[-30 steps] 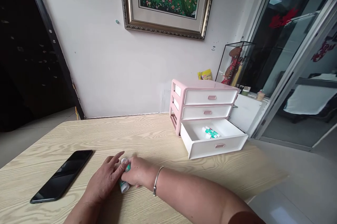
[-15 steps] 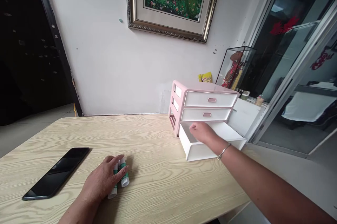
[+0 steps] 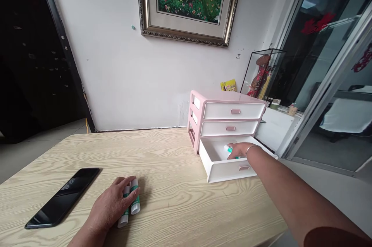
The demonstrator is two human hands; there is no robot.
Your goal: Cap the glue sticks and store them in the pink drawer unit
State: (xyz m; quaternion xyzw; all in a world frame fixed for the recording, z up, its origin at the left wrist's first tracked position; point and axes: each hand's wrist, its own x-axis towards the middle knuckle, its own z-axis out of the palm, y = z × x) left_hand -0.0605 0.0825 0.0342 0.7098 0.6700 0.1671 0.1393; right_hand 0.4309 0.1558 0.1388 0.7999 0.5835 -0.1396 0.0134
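Observation:
My left hand [image 3: 114, 201] lies on the table with its thumb and fingers around two white-and-green tubes that look like glue sticks, one glue stick [image 3: 135, 196] to the right and another glue stick [image 3: 123, 216] partly under the hand. My right hand [image 3: 238, 149] reaches into the pulled-out bottom drawer [image 3: 223, 172] of a pink and white drawer unit [image 3: 199, 115]. Its fingers are closed on a similar glue stick [image 3: 229, 149], whose white end and green band show at the left of the hand. The fingertips are partly hidden.
A black phone [image 3: 64, 197] lies on the wooden table [image 3: 162, 162] left of my left hand. The unit's upper two drawers are closed. Behind it are a yellow packet [image 3: 229, 85] and a glass case [image 3: 260, 74]. A framed picture [image 3: 186, 32] hangs above.
My right hand has moved right and lower inside the drawer, and the glue stick at its fingers now shows. My left hand stays on the two glue sticks. The view has shifted slightly.

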